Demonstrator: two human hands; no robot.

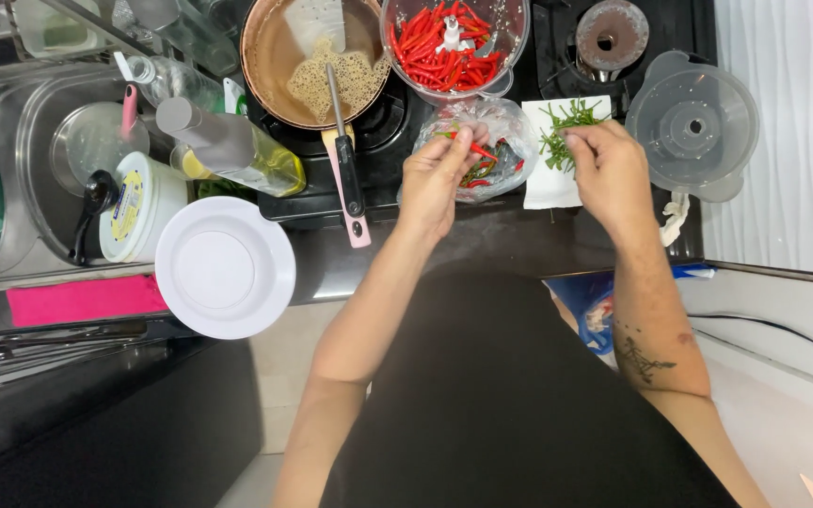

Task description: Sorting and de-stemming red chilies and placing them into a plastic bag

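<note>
My left hand (437, 179) pinches a red chili pepper (475, 149) over a clear plastic bag (503, 127) that holds more red chilies. My right hand (609, 167) hovers beside it, fingertips closed at the edge of a white paper towel (551, 184) piled with green chili stems (565, 122); I cannot tell whether a stem is between the fingers. Just beyond the bag stands a clear blender bowl (510, 23) full of stemmed red chilies around a white blade hub.
A copper pan (270, 42) with a slotted spatula sits on the black stove, its pink-and-black handle (350, 183) pointing toward me. An oil bottle (237, 146), a white plate (226, 267), a white tub (138, 202) and a sink are left. A clear lid (693, 127) lies right.
</note>
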